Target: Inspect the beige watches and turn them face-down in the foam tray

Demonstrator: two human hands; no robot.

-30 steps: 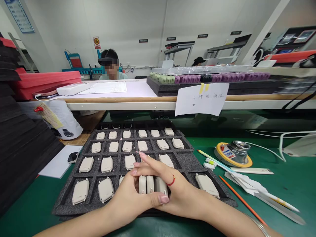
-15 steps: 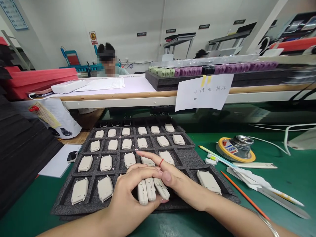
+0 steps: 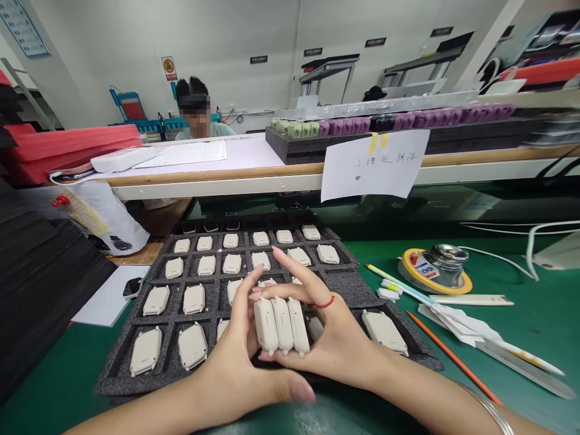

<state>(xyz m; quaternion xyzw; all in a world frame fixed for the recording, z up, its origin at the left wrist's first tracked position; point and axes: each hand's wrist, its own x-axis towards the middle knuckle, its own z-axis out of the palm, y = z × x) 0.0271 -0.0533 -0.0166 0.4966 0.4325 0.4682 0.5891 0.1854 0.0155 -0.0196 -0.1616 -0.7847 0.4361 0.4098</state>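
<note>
Three pale beige watch cases [image 3: 281, 326] stand side by side in a stack between my hands, above the near part of a dark foam tray [image 3: 122, 356]. My right hand [image 3: 342, 335] is closed around the stack, its fingers over the top and around the lower edge. My left hand [image 3: 244, 368] is open, thumb spread toward me and fingers stretched along the stack's left side. More beige watch cases, such as one at the near left [image 3: 146, 351], lie in the tray's compartments. My hands hide some of the middle compartments.
Right of the tray lie a tape roll [image 3: 410, 272] with a glass jar [image 3: 446, 269], an orange stick [image 3: 453, 356], and tweezers [image 3: 525, 368]. A small dark-screened watch [image 3: 133, 287] rests on white paper at left. Beyond the raised shelf [image 3: 203, 188], a co-worker [image 3: 194, 109] sits.
The stack has turned more upright and rests in my right hand, which has shifted its grip around it. My left hand has loosened, its thumb swinging away toward me.
</note>
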